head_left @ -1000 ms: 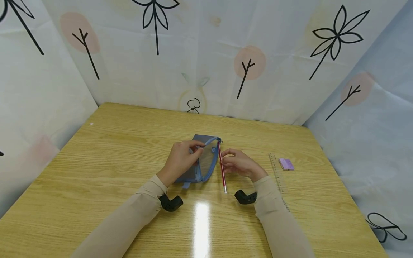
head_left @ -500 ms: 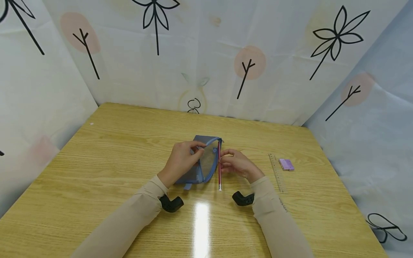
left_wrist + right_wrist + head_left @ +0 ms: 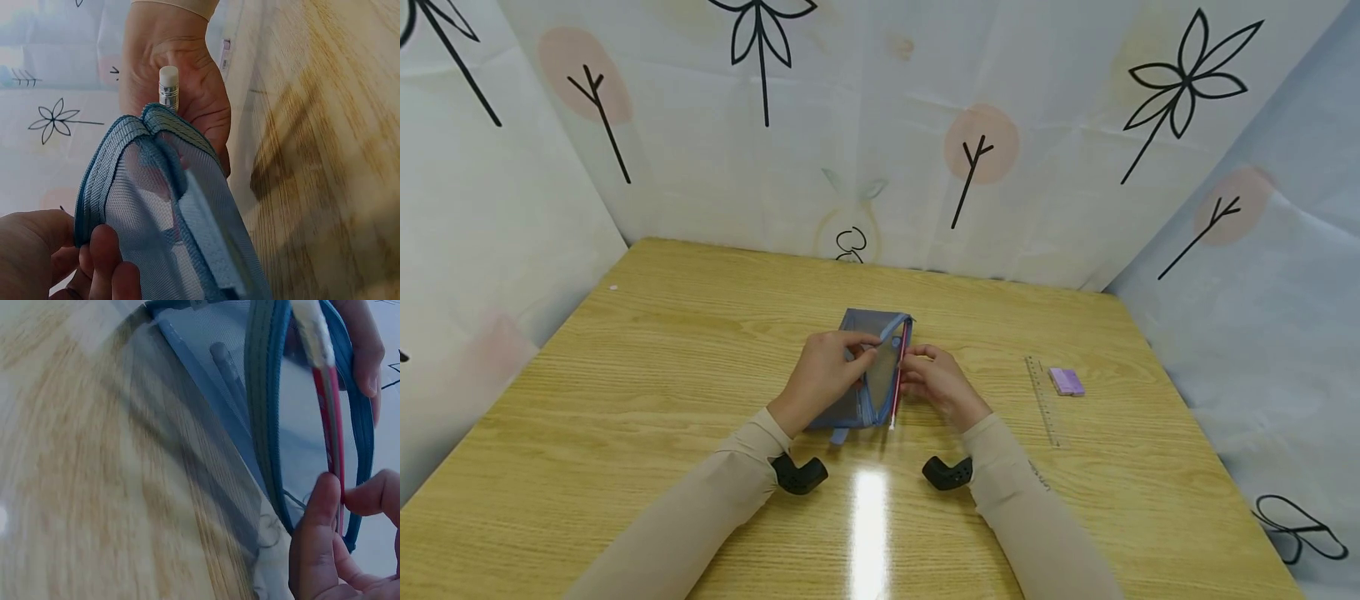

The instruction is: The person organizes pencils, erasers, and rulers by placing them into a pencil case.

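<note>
The mesh pouch (image 3: 880,379) gapes between the two sets of fingers; its soft mouth could fold inward if the left hand (image 3: 823,367), pinching one zip edge (image 3: 94,184), slackened. The right hand (image 3: 940,383) grips the pencil (image 3: 331,425) between thumb and finger, lengthwise at that mouth (how much sits inside, I can't tell). Held askew, its eraser (image 3: 169,76), jutting past the right fingertips, might snag the zip.
</note>
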`<state>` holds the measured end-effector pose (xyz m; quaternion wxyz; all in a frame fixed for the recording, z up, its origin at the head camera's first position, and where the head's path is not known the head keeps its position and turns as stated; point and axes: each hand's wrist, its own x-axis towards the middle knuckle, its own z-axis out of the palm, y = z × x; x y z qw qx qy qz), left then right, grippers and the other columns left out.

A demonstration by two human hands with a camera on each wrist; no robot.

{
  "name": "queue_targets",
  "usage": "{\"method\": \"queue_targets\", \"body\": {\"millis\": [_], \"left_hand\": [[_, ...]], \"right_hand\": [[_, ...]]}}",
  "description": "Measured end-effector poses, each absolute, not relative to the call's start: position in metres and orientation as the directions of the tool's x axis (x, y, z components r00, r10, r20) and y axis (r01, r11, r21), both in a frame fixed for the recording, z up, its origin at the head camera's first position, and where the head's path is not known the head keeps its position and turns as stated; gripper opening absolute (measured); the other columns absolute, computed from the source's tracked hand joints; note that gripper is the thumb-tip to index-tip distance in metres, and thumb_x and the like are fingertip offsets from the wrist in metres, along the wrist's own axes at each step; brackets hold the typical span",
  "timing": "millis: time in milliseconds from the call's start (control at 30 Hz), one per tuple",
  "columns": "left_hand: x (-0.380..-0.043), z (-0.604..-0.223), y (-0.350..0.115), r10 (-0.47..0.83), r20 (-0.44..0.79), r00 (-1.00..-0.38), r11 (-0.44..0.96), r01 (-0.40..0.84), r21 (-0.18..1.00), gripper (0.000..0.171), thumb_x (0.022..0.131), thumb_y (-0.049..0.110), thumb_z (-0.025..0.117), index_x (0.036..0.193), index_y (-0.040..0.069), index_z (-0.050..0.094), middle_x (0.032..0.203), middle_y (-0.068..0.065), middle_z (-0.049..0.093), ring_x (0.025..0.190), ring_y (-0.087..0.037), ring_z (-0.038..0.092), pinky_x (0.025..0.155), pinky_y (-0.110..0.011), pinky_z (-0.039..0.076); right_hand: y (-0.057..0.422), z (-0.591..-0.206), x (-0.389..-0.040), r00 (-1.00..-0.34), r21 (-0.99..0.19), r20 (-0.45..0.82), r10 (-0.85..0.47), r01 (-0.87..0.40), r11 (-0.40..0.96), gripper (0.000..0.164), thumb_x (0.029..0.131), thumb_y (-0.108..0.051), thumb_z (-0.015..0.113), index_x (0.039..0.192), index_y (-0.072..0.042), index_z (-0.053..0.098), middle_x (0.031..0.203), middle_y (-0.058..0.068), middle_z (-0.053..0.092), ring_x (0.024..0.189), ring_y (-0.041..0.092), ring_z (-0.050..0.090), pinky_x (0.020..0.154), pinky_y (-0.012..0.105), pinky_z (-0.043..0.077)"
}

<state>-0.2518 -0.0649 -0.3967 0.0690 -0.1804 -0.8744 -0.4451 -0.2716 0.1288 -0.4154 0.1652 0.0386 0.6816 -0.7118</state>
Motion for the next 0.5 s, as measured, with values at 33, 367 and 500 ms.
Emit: {"method": "queue_targets", "body": {"millis": [33,367,500], "left_hand": [[-0.252,-0.397,-0.065,0.255,0.280,-0.925,0.539,0.377,0.753,0.022,0.096,0.016,0.065,0.115,0.011,0.074,0.077,-0.004,0.069,0.052,-0.019,0.067,0.047,-0.025,0.051],[-0.252,-0.401,-0.062,0.275,0.266,-0.924,0.543,0.377,0.750,0.024,0.096,0.016,0.064,0.118,0.009,0.073,0.076,-0.002,0.069,0.048,-0.012,0.063,0.044,-0.028,0.049],[-0.252,-0.401,-0.062,0.287,0.272,-0.918,0.545,0.390,0.742,0.024,0.096,0.017,0.065,0.118,0.010,0.073,0.077,-0.003,0.071,0.047,-0.010,0.062,0.042,-0.028,0.047]], "right_hand": [[0.128,-0.416,-0.272,-0.946,-0.958,-0.276,-0.172,0.285,-0.025,0.034,0.095,-0.002,0.051,0.126,0.010,0.046,0.081,0.004,0.061,0.065,0.009,0.062,0.062,0.023,0.054],[0.117,-0.420,-0.269,-0.966,-0.965,-0.250,-0.065,0.254,-0.071,0.034,0.092,0.002,0.053,0.124,0.011,0.050,0.078,0.003,0.064,0.063,0.008,0.062,0.059,0.022,0.052],[0.115,-0.419,-0.269,-0.966,-0.963,-0.254,-0.044,0.257,-0.085,0.031,0.092,0.002,0.053,0.122,0.010,0.051,0.078,0.004,0.064,0.062,0.008,0.062,0.058,0.021,0.052]]}}
